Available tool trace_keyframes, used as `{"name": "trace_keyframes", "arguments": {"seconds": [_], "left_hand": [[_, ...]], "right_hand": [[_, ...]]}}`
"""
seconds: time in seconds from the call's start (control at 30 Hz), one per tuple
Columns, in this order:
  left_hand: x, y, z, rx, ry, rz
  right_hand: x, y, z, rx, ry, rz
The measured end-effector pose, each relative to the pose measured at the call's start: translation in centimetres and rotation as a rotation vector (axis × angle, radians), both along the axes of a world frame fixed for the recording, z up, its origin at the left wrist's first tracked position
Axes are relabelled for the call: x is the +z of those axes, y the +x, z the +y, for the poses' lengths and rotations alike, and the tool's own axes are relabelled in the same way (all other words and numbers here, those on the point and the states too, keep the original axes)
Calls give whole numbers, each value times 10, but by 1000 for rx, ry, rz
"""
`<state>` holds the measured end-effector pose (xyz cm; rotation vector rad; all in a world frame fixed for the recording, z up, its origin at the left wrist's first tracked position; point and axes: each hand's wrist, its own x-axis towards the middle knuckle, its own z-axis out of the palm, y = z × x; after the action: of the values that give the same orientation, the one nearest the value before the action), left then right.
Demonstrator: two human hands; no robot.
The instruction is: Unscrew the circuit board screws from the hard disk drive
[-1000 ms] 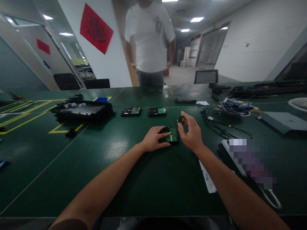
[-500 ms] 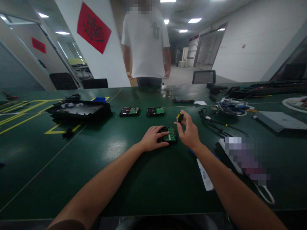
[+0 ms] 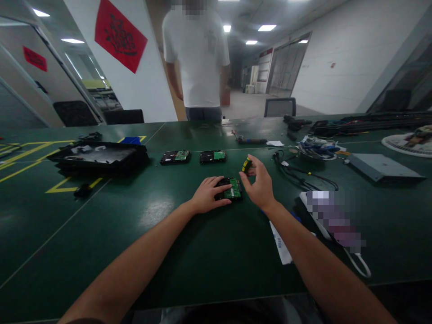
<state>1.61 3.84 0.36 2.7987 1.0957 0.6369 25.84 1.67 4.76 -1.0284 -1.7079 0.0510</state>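
A hard drive [image 3: 233,191] with a green circuit board lies flat on the green table in front of me. My left hand [image 3: 209,194] grips it from the left, thumb along the near edge and fingers across the top and far side. Just right of the drive, my right hand [image 3: 259,183] is raised with a short yellow-and-black screwdriver [image 3: 247,165] pinched between thumb and fingers. The handle is tilted, and no shaft can be made out. Two more hard drives, one at the left [image 3: 175,157] and one at the right [image 3: 212,156], lie farther back.
A black tray [image 3: 101,155] sits at the left. To the right are black cables [image 3: 297,173], a grey metal box [image 3: 383,166], a bundle of wires [image 3: 319,148] and a blurred white-edged object [image 3: 332,220]. A person in a white shirt [image 3: 199,58] stands across the table.
The view has shifted slightly, moving everything a little left. The screwdriver has turned more upright in my right hand. My left hand stays on the drive.
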Motion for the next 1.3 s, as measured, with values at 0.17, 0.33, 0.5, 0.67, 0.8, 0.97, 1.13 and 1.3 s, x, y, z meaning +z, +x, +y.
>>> {"name": "trace_keyframes", "arguments": {"seconds": [0.17,0.33,0.5,0.67,0.8,0.97,1.13,1.3], "left_hand": [[2,0,-1,-5,16,17],[5,2,-5,7,16,91],[10,7,-10,50,-22,130],[7,10,-13,78,-4,80],[2,10,-11,81,25,69],[1,10,-10,78,37,57],[2,10,-11,77,38,58],[2,10,-11,67,41,50]], "right_hand": [[2,1,0,-45,24,-1],[2,2,0,24,-14,2],[2,-1,0,-39,53,-42],[3,0,-1,39,19,-27],[2,-1,2,-19,42,-18],[-1,0,3,31,5,8],[-1,1,4,10,13,18],[1,2,4,30,15,-5]]}}
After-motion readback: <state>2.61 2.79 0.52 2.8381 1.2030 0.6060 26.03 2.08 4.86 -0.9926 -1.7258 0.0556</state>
